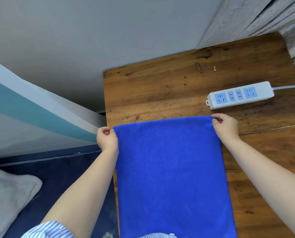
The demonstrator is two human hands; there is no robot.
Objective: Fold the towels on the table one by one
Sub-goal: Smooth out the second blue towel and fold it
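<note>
A bright blue fleecy towel (170, 169) lies flat along the left side of a dark knotted wooden table (177, 86), its near end running out of view below. The left hand (106, 138) pinches the far left corner; the right hand (225, 127) pinches the far right corner. A white power strip with blue sockets (239, 95) sits just beyond. The left corner seems to hang at the table edge, so an uneven pull could skew the fold or drag the cloth off.
</note>
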